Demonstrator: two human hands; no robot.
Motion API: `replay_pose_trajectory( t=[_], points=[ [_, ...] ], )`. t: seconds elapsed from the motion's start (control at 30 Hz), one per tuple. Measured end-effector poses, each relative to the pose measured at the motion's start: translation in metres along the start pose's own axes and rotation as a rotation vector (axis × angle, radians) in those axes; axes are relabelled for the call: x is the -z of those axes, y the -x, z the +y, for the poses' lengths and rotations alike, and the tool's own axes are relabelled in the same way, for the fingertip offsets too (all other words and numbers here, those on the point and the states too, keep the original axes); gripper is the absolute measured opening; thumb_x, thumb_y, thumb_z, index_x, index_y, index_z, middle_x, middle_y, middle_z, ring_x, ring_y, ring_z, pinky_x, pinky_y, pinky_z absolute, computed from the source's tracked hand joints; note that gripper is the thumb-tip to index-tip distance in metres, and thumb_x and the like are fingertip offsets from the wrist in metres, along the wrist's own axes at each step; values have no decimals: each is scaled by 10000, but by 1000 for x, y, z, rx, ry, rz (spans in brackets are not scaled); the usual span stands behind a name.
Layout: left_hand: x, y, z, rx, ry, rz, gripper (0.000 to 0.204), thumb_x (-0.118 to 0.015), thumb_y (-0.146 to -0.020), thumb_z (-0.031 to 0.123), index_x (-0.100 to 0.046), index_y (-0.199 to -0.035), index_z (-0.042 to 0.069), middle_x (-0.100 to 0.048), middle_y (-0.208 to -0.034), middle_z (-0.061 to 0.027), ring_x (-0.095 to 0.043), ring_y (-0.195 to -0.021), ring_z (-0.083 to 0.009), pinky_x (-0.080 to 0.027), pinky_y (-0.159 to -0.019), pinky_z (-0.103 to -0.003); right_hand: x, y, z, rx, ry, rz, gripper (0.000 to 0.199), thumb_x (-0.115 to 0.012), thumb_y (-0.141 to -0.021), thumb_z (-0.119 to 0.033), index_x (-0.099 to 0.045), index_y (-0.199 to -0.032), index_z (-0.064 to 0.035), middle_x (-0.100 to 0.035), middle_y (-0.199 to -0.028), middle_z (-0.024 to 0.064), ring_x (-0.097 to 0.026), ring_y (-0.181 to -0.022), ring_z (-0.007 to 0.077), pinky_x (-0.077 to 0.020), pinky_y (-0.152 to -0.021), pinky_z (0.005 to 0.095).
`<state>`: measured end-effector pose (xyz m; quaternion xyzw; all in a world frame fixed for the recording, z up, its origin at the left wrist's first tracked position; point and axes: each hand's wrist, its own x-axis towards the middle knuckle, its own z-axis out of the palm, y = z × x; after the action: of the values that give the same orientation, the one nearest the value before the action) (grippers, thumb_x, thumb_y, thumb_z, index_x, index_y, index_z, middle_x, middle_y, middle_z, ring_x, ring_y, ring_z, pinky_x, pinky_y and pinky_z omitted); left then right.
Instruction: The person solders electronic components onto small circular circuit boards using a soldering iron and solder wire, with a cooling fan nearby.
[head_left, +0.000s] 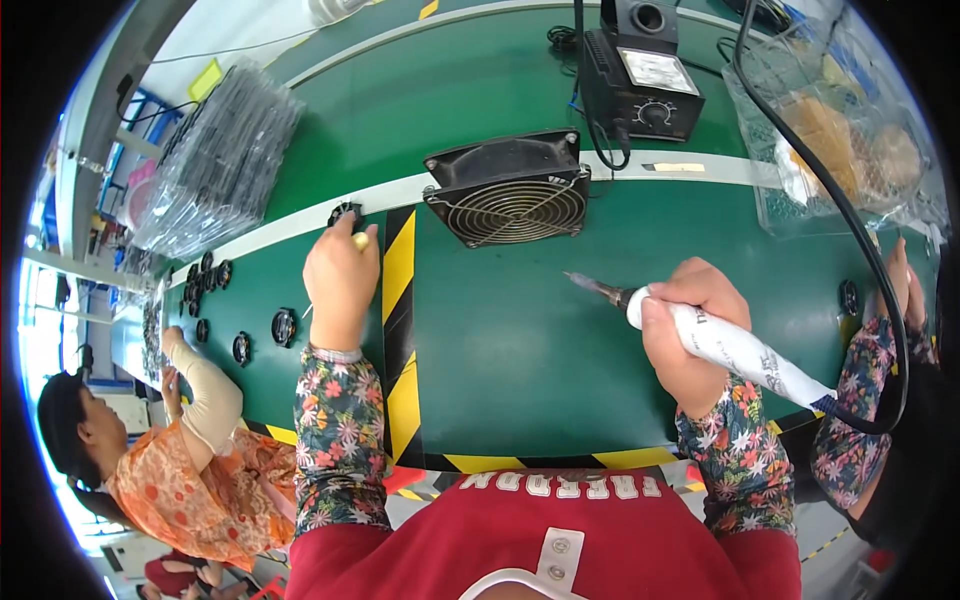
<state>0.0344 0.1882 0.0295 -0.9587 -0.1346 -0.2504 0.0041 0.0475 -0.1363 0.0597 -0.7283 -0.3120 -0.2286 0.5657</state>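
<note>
My right hand [695, 325] is closed around the white-wrapped handle of a soldering iron [755, 360]. Its metal tip points left above the green mat, and a black cord runs from the handle's rear. At the far left, my left hand [342, 275] reaches forward with bent fingers at a small black round part [345, 212] by the white strip. Something pale yellow shows at its fingertips, and a thin pale piece sticks out beside the palm. Part of the grip is hidden by the hand. Flowered sleeves cover both forearms.
A black fan [515, 195] with a wire guard stands mid-table. Behind it sits a soldering station [640, 85]. Several black round parts [284, 327] lie at left, near stacked clear trays [220, 150]. Plastic bags [840, 150] lie at right. Co-workers sit on both sides.
</note>
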Motion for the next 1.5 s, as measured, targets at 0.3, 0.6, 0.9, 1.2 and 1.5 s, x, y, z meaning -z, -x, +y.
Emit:
replay_pose_trajectory(
  t=[0.3,0.6,0.9,1.2,1.5],
  points=[
    [6,14,10,-34,115,-95,241,-616,-761,194,-633,-924,18,-605,-826,-172,-590,-740,-336,-479,-663,-381,3,-1,-1,15,28,0,154,-667,-661,-18,-530,-733,-28,-561,-609,76,-519,-487,170,-395,-442,264],
    [46,66,44,-228,539,-318,259,-715,-674,127,-654,-921,76,-567,-893,-89,-583,-690,-250,-479,-617,-326,-3,6,-1,-17,-15,-60,110,-620,-698,-20,-530,-760,-13,-523,-642,74,-478,-534,143,-387,-491,259],
    [38,58,73,-432,648,-420,242,-724,-668,110,-646,-895,74,-573,-969,-65,-595,-654,-205,-489,-593,-301,-14,10,-2,-106,-110,-112,94,-612,-715,-12,-524,-748,-13,-514,-638,62,-465,-543,126,-375,-503,243],
    [36,42,71,-516,755,-470,260,-722,-651,67,-642,-898,57,-597,-974,-82,-609,-759,-248,-500,-642,-312,-23,1,-4,-193,-107,-50,141,-658,-703,-33,-523,-661,-30,-544,-590,58,-517,-499,140,-395,-466,249],
    [60,18,90,-319,1382,9,560,-386,-880,518,-542,-708,8,-580,-725,-120,-547,-638,-201,-425,-569,-280,-31,-5,-4,-186,-73,-41,172,-654,-695,-46,-499,-620,-40,-513,-559,50,-501,-472,145,-375,-439,262]
  ],
)
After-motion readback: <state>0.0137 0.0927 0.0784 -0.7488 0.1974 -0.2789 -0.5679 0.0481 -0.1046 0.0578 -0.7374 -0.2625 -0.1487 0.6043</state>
